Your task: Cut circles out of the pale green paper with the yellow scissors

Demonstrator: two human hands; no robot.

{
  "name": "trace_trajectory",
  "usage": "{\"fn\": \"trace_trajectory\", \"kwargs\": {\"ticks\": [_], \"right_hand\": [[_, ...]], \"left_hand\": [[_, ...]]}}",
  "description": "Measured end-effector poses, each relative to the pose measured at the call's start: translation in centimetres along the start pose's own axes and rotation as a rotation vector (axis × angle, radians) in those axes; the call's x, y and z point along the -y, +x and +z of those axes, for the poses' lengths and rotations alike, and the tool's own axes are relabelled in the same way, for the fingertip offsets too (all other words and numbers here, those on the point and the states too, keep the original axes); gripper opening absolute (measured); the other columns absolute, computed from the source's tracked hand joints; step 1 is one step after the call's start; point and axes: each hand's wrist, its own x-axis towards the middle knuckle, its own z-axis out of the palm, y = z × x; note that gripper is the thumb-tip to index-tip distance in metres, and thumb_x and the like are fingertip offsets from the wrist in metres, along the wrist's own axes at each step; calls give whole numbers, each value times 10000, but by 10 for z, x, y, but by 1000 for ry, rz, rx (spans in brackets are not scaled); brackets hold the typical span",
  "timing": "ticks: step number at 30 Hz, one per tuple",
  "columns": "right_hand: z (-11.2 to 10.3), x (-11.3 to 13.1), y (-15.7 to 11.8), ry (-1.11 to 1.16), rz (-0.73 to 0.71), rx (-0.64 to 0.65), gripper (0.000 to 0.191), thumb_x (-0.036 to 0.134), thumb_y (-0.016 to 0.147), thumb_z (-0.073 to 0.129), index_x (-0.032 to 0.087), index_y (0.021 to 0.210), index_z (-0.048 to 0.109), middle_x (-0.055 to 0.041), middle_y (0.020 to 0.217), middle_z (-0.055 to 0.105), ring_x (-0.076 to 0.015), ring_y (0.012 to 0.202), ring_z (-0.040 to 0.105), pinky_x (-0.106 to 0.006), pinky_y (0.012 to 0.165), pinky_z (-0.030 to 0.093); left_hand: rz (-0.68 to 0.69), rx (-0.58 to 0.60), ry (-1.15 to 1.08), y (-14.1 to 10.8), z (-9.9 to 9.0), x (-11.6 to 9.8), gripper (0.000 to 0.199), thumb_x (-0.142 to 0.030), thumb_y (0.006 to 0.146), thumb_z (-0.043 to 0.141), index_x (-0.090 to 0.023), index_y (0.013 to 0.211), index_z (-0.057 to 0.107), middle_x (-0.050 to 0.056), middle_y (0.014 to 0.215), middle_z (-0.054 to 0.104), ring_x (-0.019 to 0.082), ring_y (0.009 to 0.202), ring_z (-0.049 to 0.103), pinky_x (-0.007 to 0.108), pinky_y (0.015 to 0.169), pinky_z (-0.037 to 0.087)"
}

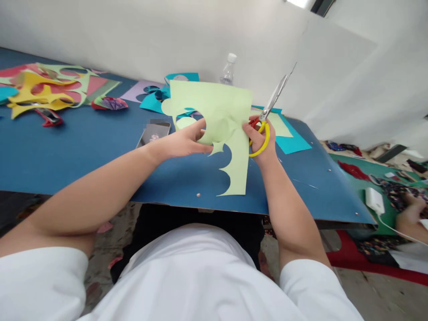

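A light green paper sheet with round pieces cut out of its left and lower edges is held up over the blue table. My left hand grips it at a curved cut edge, some fingers hidden behind the paper. My right hand pinches the sheet's right edge with the thumb. That same hand holds scissors, one handle loop yellow and the other red, blades pointing up and away. Light green round pieces show behind the sheet at its left.
A phone lies left of the sheet. Behind stand a clear bottle and blue paper scraps. Coloured cut paper and a red-and-black stapler-like tool are far left; blue sheets lie right. Another person's arm is at right.
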Motion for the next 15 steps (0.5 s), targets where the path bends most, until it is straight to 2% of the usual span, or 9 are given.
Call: {"fn": "trace_trajectory", "kwargs": {"ticks": [3,5,7,10,15], "right_hand": [[0,1,0,-16,26,30,543,590,684,959,267,985,643,36,806,594,-134,695,610,-281,598,513],[0,4,-2,-24,69,76,566,600,651,975,259,967,651,48,760,596,-121,643,574,-278,581,499],[1,5,-3,-8,126,121,602,616,609,992,254,943,645,59,719,594,-114,612,556,-274,565,492],[3,6,-3,9,196,140,637,627,580,1003,254,931,623,66,686,602,-117,563,556,-276,514,484],[6,7,-3,-16,172,83,565,640,692,943,256,919,596,90,558,531,-107,446,498,-265,440,434]], "left_hand": [[-51,-62,43,1,-1,0,307,-182,761,875,-184,1058,800,68,899,777,253,901,777,271,731,603],[-102,-119,28,2,0,-1,185,-272,833,866,-159,961,793,85,873,783,264,881,779,302,737,625],[-97,-136,-41,3,1,0,182,-313,882,830,-156,968,798,89,884,798,273,896,792,323,760,647],[1,-141,-125,5,1,2,174,-268,876,811,-156,1009,807,79,938,817,275,1003,802,327,865,663],[123,-257,-135,6,0,3,200,-293,894,807,-143,1026,804,73,935,812,288,1071,797,360,949,649]]}}
